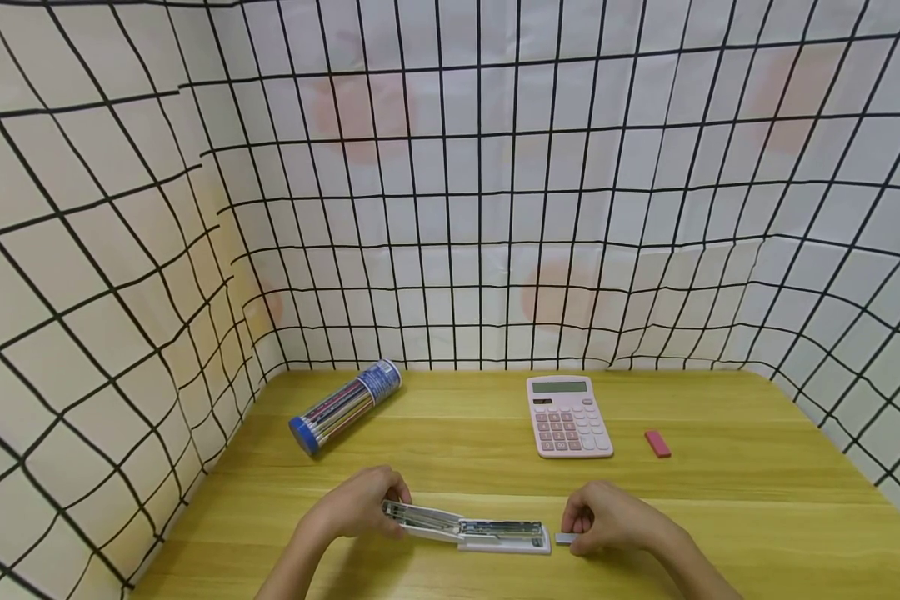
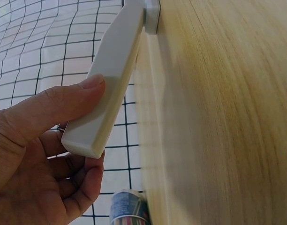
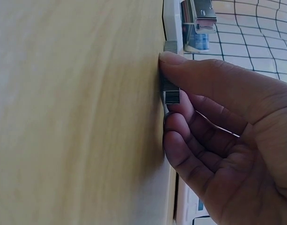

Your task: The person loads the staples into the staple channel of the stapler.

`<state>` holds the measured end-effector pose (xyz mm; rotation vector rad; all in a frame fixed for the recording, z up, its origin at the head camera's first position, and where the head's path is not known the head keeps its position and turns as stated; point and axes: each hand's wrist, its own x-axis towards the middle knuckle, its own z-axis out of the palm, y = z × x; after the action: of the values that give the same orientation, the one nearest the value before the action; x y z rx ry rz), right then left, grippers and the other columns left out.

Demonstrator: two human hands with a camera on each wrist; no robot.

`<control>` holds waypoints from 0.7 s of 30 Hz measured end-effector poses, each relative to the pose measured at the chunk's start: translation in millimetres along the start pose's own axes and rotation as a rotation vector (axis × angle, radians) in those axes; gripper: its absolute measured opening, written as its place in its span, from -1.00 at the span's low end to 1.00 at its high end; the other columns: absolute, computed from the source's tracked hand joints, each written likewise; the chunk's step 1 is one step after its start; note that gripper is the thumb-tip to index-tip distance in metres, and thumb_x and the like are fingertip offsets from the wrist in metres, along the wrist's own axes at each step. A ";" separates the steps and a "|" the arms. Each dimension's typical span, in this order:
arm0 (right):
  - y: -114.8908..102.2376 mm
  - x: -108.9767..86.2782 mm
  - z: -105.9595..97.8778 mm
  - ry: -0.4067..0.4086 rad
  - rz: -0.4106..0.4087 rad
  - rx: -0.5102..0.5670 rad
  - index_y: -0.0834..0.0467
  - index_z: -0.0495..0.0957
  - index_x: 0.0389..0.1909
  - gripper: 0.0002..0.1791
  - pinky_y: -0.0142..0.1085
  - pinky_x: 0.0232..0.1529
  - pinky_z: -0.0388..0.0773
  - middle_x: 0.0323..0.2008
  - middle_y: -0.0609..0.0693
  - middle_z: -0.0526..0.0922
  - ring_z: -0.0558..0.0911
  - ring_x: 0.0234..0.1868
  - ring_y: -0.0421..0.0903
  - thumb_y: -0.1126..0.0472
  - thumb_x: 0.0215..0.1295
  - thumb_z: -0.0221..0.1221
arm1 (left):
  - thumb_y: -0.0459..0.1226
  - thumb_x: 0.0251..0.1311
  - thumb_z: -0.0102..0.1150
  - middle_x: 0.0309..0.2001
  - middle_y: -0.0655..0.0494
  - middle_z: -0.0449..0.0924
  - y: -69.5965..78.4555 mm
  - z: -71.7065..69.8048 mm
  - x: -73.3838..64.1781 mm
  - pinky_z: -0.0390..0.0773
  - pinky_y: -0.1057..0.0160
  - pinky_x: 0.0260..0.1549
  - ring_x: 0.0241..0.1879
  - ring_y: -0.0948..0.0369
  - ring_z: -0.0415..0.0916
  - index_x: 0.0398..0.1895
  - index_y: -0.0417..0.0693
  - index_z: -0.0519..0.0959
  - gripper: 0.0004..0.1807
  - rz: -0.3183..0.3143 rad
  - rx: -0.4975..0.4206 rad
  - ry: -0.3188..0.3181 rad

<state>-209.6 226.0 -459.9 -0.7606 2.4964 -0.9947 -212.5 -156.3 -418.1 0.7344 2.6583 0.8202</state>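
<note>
A white stapler (image 1: pixel 504 546) lies opened out on the table, its top arm swung back to the left. My left hand (image 1: pixel 367 502) grips the end of that raised arm; in the left wrist view the thumb lies along the white stapler arm (image 2: pixel 108 70) with fingers behind it. Just beyond the stapler's right end, my right hand (image 1: pixel 607 521) pinches a strip of staples (image 1: pixel 566 539) between thumb and fingers. The ridged side of the staple strip (image 3: pixel 171 85) shows in the right wrist view, close to the tabletop.
A clear tube of pencils with blue ends (image 1: pixel 345 406) lies at the back left. A pink calculator (image 1: pixel 570 417) sits behind the right hand, with a small red block (image 1: pixel 657 443) to its right. Grid-patterned white sheets (image 1: pixel 450 208) wall the wooden table (image 1: pixel 457 433).
</note>
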 end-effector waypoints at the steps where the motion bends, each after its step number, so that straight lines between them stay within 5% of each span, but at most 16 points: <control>1: -0.2 0.2 0.0 -0.001 0.001 0.001 0.05 0.63 -0.46 -0.83 -0.46 -0.48 0.44 -0.56 -0.22 0.54 0.47 -0.52 -0.37 0.30 -0.11 0.40 | -0.29 -0.20 0.55 -0.36 0.25 0.54 -0.1 0.0 0.0 0.45 0.35 -0.30 -0.36 0.35 0.39 -0.33 -0.03 0.58 -0.66 0.000 -0.001 0.000; 21: -3.3 0.0 -1.2 0.008 0.021 -0.005 0.07 0.63 -0.45 -0.83 -0.45 -0.47 0.42 -0.54 -0.20 0.54 0.45 -0.51 -0.35 0.29 -0.09 0.41 | -0.30 -0.20 0.56 -0.36 0.24 0.56 -0.8 -0.1 -0.7 0.46 0.35 -0.31 -0.37 0.35 0.41 -0.32 -0.05 0.59 -0.65 -0.009 -0.012 -0.005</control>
<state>-209.0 224.6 -456.8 -0.7314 2.5092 -0.9858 -212.3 -157.3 -418.4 0.7208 2.6484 0.8299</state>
